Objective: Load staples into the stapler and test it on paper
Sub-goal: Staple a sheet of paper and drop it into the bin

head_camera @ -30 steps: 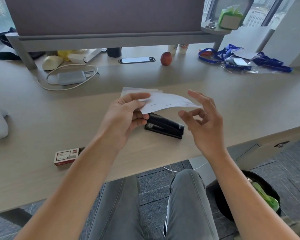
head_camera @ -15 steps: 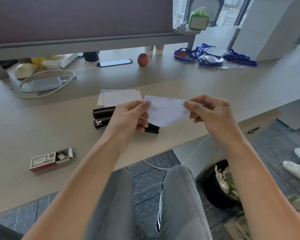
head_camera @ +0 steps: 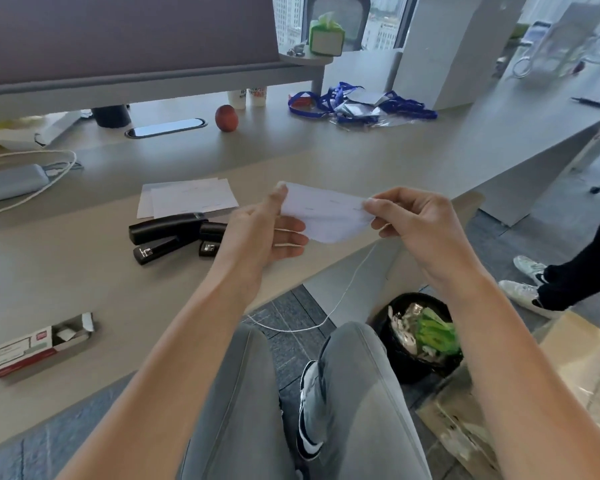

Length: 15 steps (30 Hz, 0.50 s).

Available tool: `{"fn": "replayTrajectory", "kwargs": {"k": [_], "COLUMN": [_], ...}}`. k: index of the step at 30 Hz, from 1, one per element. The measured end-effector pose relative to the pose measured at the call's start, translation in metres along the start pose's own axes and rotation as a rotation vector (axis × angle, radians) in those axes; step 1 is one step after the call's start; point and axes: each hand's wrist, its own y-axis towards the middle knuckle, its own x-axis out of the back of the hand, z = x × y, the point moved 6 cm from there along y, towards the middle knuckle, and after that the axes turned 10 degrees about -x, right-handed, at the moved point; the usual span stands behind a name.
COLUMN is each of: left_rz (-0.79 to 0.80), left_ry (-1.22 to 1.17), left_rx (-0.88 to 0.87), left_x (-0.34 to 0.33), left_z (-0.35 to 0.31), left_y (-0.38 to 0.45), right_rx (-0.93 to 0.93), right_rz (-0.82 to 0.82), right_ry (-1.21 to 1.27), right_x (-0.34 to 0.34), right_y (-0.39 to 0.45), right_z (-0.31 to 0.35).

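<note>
A: Centre frame. Left hand pinches the left end of a paper slip, thumb on top, other fingers loosely spread beneath. Right hand pinches the right end, fingers curled in. Slip is held off the counter, out past its near edge.

B: Staples in it?

A: Faint short marks across the slip; too small to say they are staples. Likely the check after a test press.

B: Stapler?

A: Black stapler lies on the counter left of the left hand, untouched, just below a small stack of paper. It looks hinged open, or there may be more than one body; can't tell. Staple box, flap open, lower left, well apart.

B: Risks?

A: Slip hangs over the gap above a waste bin, lower right centre. If either pinch loosens it could drop in or onto the floor. Pulling the ends apart may tear it at the marks. If the stapler is open, staples could spill when it is lifted.
</note>
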Motion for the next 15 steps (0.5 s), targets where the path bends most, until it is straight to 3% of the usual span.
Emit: {"fn": "replayTrajectory", "kwargs": {"k": [3, 9, 15], "left_rz": [0.062, 0.183, 0.211], "left_ry": [-0.014, 0.074, 0.178], "left_rx": [0.084, 0.011, 0.094], "left_x": [-0.027, -0.089, -0.15], "left_z": [0.013, 0.051, 0.107], "left_y": [-0.003, -0.012, -0.026], "right_rx": [0.004, 0.012, -0.231], "right_rz": [-0.081, -0.301, -0.447], "right_ry": [-0.049, -0.205, -0.065], "right_x": [0.019, 0.073, 0.139], "right_y": [-0.015, -0.043, -0.069], "right_z": [-0.008, -0.048, -0.118]}}
